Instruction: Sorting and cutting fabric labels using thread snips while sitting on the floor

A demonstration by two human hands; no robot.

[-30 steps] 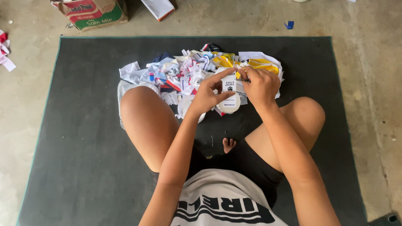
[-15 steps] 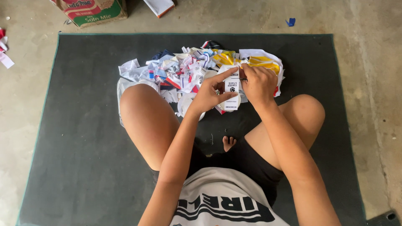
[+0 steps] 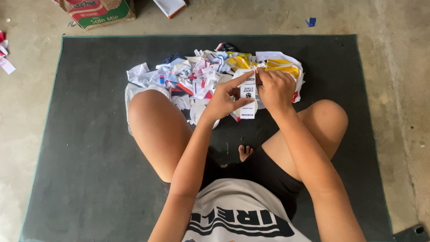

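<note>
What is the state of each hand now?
Left hand: shut on small white printed paper label.
Right hand: shut on the label's top.

A tag sits between the fingers of both hands, the scrap pile just behind them on the mat; a box lies far behind-left on the floor.
</note>
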